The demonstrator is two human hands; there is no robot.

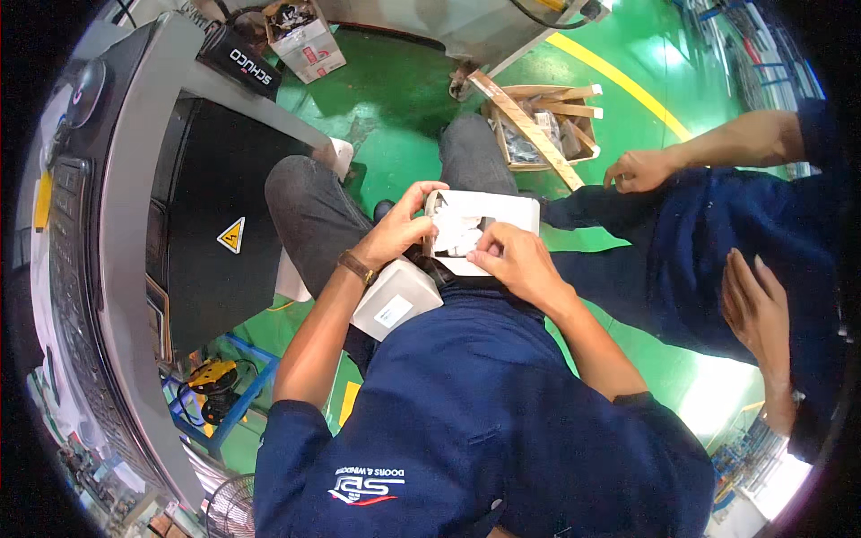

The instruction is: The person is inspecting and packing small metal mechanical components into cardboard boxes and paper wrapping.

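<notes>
We have the open white box (513, 208) at our lap, with pale pieces (456, 235) lying inside, too small to tell in kind; our left hand (401, 231) grasps the box at its left end, fingers around the far corner and thumb at the rim; our right hand (522, 264) reaches over the near edge, its thumb and index finger bent close together among the contents, though we cannot tell whether they pinch a piece. To handle this well, we should let the left grip steady the box and hold it level, so that nothing spills; we do best to work with 2 fingertips, lightly, lifting 1 piece at a time; we should also mind the closed white box (395, 300), tilted under our left forearm, since a careless elbow could knock it off; a co-worker's hand (641, 169) hangs well apart.
</notes>
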